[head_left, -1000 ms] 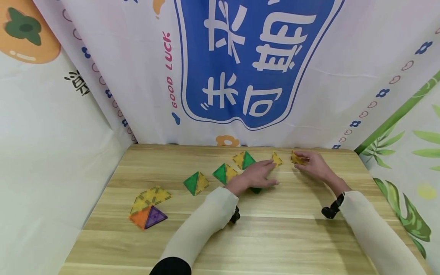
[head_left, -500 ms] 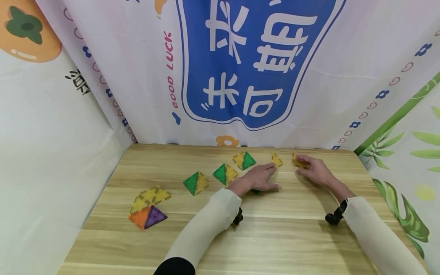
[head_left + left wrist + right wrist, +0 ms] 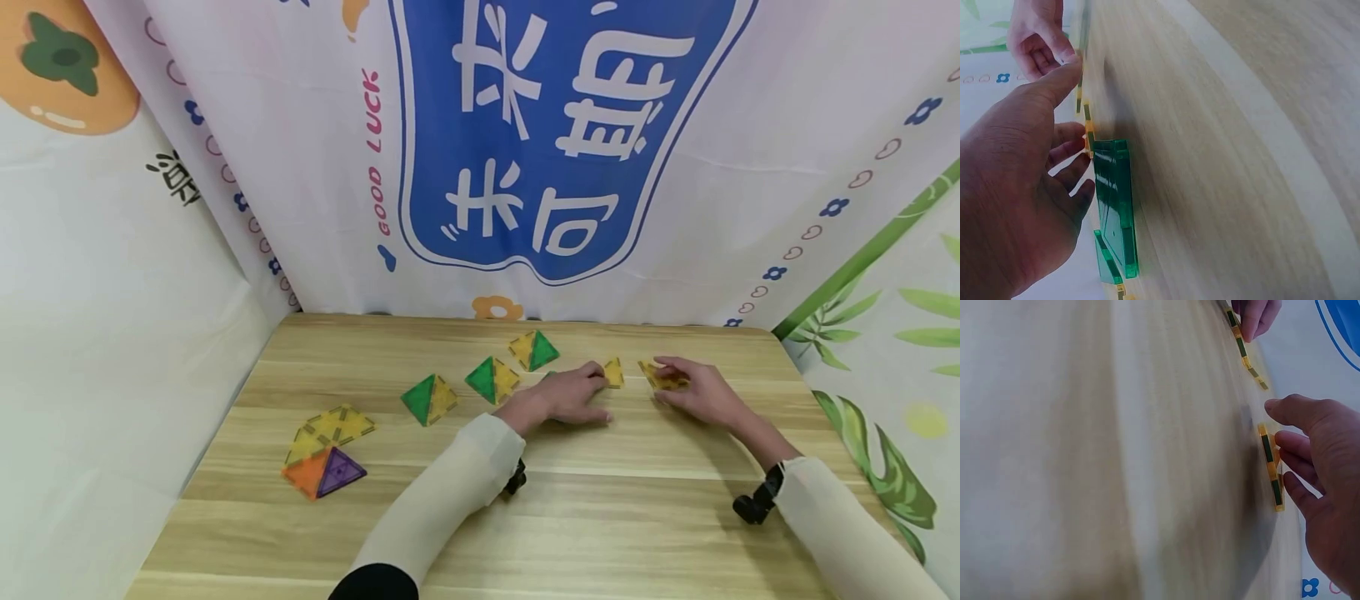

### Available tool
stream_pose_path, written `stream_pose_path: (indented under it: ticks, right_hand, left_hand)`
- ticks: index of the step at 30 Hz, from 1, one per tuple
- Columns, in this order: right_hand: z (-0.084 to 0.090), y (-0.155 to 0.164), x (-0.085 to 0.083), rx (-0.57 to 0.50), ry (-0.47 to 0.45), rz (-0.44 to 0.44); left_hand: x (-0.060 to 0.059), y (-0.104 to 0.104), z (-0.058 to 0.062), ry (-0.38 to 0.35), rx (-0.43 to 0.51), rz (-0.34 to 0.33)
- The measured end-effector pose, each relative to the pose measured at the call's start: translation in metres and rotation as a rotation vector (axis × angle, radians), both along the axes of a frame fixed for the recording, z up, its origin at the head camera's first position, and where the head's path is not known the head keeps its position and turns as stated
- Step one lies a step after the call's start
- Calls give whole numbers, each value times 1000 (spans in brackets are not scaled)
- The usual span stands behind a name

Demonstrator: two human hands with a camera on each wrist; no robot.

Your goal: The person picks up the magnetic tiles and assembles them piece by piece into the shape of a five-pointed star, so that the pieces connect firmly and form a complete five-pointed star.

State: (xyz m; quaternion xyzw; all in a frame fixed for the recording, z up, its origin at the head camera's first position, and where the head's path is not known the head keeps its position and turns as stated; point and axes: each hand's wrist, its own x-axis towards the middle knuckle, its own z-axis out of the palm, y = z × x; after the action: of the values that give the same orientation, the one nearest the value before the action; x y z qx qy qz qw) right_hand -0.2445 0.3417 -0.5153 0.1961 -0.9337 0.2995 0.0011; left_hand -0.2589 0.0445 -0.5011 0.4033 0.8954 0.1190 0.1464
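Touching: left hand [image 3: 564, 396] has fingertips against the left side of a yellow triangular tile [image 3: 614, 374], toward the tabletop's [image 3: 525, 533] far edge. Grip loose, closed round nothing.
Right hand [image 3: 701, 393]: fingers and thumb about a second yellow tile [image 3: 666, 380], just right of the first, a gap between. Grip narrow; pinch or light contact, can't tell.
Edge contact: fingers low at the rims, presumably because thin flat tiles offer little else to take hold of.
Green tile [image 3: 1113, 209]: partly hidden by the left hand from above.
Pairs: three green-and-yellow pairs [image 3: 430, 400], edge to edge; dark bars along the rims look like magnets, a likely reason they sit flush.
Cluster, far left: yellow tiles [image 3: 330, 426], orange tile [image 3: 306, 474], purple tile [image 3: 341, 472] joined as a partial fan.
Backdrop cloth [image 3: 322, 192]: pink "GOOD LUCK"; white 未来可期 on a blue shield [image 3: 427, 125].
Tile brand: none legible.
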Motion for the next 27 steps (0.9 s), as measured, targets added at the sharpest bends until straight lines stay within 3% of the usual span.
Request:
stream_pose_path:
  ticks: [11, 17, 20, 27]
  right_hand:
    - [-9, 9, 29, 18, 142, 20]
    - [-8, 10, 43, 24, 164, 34]
    - [-9, 10, 49, 30, 197, 21]
    - [-12, 13, 57, 92, 307, -60]
  left_hand:
    - [4, -3, 4, -61, 42, -172]
    - [7, -3, 3, -60, 96, -258]
    - [11, 0, 2, -31, 130, -241]
    - [24, 12, -4, 60, 122, -60]
